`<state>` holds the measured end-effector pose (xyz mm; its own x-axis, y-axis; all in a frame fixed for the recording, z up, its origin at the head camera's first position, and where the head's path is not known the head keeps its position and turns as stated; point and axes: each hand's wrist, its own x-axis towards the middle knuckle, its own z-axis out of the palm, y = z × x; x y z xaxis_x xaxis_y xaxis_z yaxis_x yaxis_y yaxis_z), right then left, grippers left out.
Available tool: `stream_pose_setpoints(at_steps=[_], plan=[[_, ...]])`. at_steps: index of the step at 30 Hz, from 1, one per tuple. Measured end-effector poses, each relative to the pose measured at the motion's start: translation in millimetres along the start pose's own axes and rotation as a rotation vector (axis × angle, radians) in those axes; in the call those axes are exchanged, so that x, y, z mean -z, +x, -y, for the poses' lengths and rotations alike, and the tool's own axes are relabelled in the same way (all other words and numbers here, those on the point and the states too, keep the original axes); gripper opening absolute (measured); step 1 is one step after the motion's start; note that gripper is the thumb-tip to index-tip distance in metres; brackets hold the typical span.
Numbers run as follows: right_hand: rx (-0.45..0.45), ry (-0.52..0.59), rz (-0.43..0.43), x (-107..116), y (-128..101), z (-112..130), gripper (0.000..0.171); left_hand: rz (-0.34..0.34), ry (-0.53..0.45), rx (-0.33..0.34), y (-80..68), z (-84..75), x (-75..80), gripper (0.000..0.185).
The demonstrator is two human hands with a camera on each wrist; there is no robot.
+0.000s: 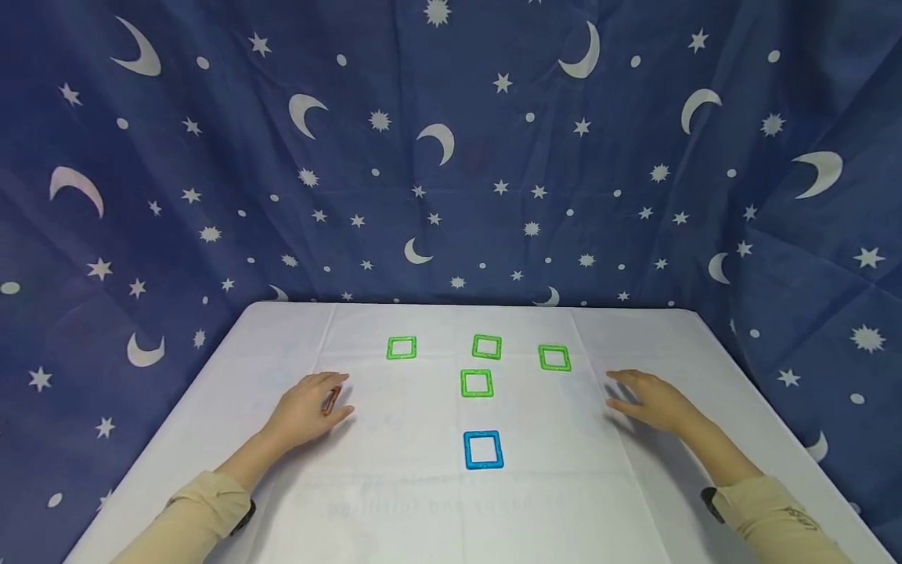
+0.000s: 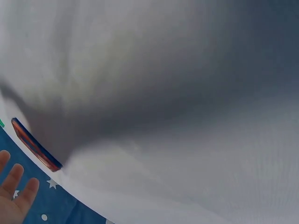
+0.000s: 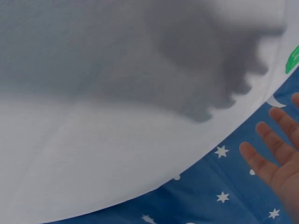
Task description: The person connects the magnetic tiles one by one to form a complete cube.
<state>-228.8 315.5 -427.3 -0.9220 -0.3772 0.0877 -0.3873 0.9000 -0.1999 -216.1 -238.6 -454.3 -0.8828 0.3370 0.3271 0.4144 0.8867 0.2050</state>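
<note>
My left hand (image 1: 310,407) hovers low over the white table (image 1: 395,509) with relaxed fingers, just above a small orange-red square frame (image 1: 330,401). In the left wrist view that orange-red frame (image 2: 35,144) lies flat on the cloth, and my straight fingers (image 2: 14,191) are apart from it. My right hand (image 1: 648,399) is spread open over the table's right side and holds nothing; its fingers (image 3: 275,149) show straight in the right wrist view. Several green square frames (image 1: 477,383) lie between the hands, with a blue square frame (image 1: 483,450) nearer to me.
A dark blue cloth with moons and stars (image 1: 451,157) hangs behind and around the table. The green frames sit in a loose row at the far middle (image 1: 487,346). A green frame's edge (image 3: 293,59) shows in the right wrist view.
</note>
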Motion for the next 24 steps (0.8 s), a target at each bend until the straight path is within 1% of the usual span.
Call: stream_pose_setpoints(at_steps=[4,9,12,14,17,21,24], plan=[[0.019,-0.003,-0.013,1.5,2.4,5.5,0.048,-0.015,-0.019,0.006,1.9,-5.8,-2.4,0.046],[0.042,0.002,-0.018,3.5,5.9,16.2,0.047,-0.039,-0.069,0.032,2.6,-15.5,-3.8,0.033],[0.041,0.011,-0.028,4.8,5.8,21.2,0.046,-0.051,-0.077,0.010,6.2,-24.0,-5.6,0.029],[0.043,0.015,-0.028,5.3,7.6,25.7,0.045,-0.053,-0.073,-0.001,7.4,-29.2,-6.5,0.028],[0.057,0.016,-0.022,6.4,11.9,32.4,0.044,-0.055,-0.094,-0.014,8.3,-38.2,-6.5,0.029],[0.087,0.010,-0.020,7.1,18.0,40.2,0.042,-0.045,-0.139,-0.030,9.3,-51.7,-5.5,0.028],[0.099,0.030,-0.021,5.5,20.7,46.0,0.042,-0.037,-0.143,-0.057,10.0,-62.0,-6.6,0.026]])
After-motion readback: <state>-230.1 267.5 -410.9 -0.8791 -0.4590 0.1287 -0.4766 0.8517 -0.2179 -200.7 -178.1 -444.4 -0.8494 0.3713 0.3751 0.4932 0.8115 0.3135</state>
